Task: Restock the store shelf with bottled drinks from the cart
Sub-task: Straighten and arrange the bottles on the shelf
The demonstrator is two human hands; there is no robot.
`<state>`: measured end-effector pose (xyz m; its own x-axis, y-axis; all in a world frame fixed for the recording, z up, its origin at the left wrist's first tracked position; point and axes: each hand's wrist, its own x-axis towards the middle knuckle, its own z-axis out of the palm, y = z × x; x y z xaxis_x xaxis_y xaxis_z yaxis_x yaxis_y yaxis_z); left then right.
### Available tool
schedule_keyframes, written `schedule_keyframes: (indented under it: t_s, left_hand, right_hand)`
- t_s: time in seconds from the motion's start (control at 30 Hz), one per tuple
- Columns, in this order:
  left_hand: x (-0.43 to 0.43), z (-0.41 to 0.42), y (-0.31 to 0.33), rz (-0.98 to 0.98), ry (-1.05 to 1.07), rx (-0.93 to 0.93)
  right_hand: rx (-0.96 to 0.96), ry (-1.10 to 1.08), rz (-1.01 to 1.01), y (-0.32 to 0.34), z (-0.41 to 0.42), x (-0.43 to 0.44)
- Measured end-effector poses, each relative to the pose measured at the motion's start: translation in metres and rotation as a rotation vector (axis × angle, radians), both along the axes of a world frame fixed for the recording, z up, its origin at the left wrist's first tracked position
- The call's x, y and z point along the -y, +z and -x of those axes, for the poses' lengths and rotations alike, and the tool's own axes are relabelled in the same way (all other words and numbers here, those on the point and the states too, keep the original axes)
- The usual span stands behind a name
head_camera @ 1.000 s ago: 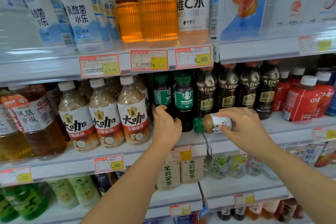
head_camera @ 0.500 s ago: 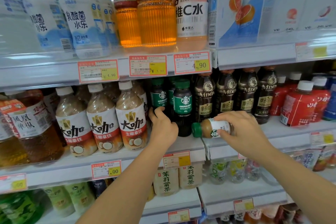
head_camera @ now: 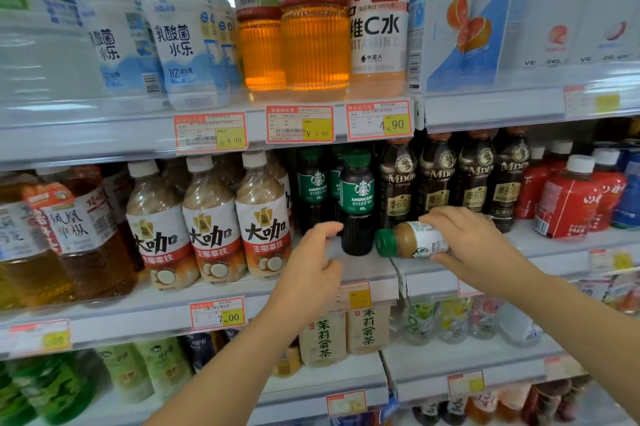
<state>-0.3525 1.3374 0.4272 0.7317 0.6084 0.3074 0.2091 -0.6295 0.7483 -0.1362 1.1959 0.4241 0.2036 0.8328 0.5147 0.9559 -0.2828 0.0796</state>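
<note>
A green-capped bottle (head_camera: 410,243) is clamped sideways in the right hand (head_camera: 476,247) over the shelf (head_camera: 374,270); the left hand (head_camera: 311,271) is held empty, fingers loosely apart.

Identified as a retail shop, drinks aisle. Indicated by tiered shelves (head_camera: 131,320) packed with rows of matching bottled drinks (head_camera: 211,218) and by red-and-yellow price tags (head_camera: 300,123) set along shelf edges.

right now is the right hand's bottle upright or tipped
Tipped: the latte bottle lies sideways in the right hand, green cap pointing left.
</note>
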Motion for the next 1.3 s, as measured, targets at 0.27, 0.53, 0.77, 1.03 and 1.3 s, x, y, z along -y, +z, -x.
schedule_keyframes:
  t_s: [0.27, 0.53, 0.77, 1.03, 1.3]
  left_hand:
    - [0.004, 0.021, 0.011, 0.047, -0.086, 0.167]
    - [-0.009, 0.019, -0.013, -0.001, 0.043, 0.261]
    - [-0.013, -0.002, -0.014, -0.037, 0.106, 0.347]
    - [-0.001, -0.006, -0.030, -0.348, 0.275, 0.291]
    - [-0.002, -0.010, -0.037, -0.460, 0.264, 0.046]
  right_hand:
    - [-0.718, 0.401, -0.440, 0.035, 0.084, -0.032]
    - [-1.103, 0.430, -0.436, 0.018, 0.120, -0.092]
    - [-1.071, 0.333, -0.490, 0.006, 0.120, -0.108]
    - [-0.708, 0.183, -0.582, 0.005, 0.090, -0.074]
    - [-0.671, 0.078, -0.310, -0.012, 0.077, -0.079]
